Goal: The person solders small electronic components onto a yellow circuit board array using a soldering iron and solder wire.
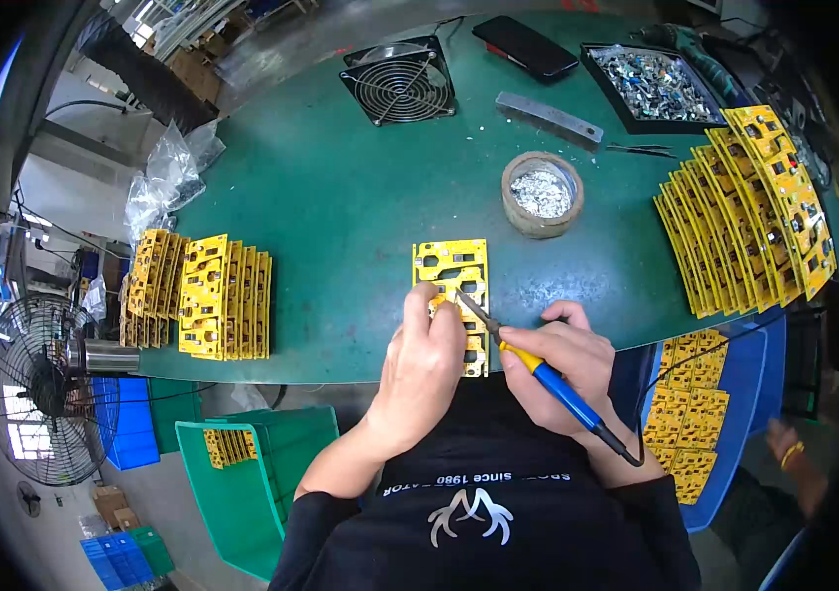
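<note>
A yellow circuit board [480,258] with cut-out openings lies on the green tabletop in front of me. My left hand [418,364] rests over its left side, thumb and forefinger pinched together near the middle; whatever sits between them is too small or hidden to make out. In my right hand [565,366] is a blue and yellow soldering iron [555,387], gripped like a pen. Its metal tip reaches the board right beside my left fingertips. Beyond the board stands a round tub [516,208] holding silvery scraps.
Stacked yellow boards stand at left [205,305] and right [725,217]. Farther back are a small fan [400,84], a black phone [526,49], a grey bar [549,120], tweezers [641,150] and a parts tray [619,106]. Below the edge sit green [227,492] and blue [735,433] bins; another person's hand [786,443] shows right.
</note>
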`<state>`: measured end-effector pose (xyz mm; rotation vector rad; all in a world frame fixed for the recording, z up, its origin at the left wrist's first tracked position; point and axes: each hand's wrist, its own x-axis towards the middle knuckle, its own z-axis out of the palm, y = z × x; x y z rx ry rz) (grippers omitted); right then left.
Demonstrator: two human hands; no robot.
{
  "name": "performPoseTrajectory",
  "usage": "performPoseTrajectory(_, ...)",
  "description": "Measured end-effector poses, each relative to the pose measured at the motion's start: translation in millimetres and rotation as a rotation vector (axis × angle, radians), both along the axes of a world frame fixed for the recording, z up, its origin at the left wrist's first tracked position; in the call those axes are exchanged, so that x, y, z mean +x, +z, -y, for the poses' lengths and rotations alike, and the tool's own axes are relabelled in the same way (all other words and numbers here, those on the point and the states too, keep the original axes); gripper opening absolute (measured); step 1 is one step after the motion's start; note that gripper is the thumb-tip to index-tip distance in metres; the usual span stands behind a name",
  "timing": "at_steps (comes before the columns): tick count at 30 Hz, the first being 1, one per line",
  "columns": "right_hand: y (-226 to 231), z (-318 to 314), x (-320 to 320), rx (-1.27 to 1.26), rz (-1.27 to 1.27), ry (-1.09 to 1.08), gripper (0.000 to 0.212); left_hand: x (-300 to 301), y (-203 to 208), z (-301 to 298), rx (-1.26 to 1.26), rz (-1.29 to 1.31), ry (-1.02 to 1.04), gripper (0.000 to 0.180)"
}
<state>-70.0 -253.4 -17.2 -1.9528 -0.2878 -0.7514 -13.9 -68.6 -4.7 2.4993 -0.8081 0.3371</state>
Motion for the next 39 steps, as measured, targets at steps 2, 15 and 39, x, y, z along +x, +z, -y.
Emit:
performPoseTrajectory(2,0.3,-0.9,0.1,-0.005,-0.001,0.002,0.026,-0.2,-1.2,-0.3,0.001,-0.001,0.001,0.016)
performPoseTrajectory(15,0.5,-1.8,-0.8,-0.001,0.01,-0.012,0.026,-0.3,-5.8,-2.1,0.007,0.039,-0.05,0.022)
performPoseTrajectory(39,7.8,29.0,11.2,-0.102,0.065,-0.417,0.035,19.7,-11.8,1.6,-0.011,0.141,0.05,0.014)
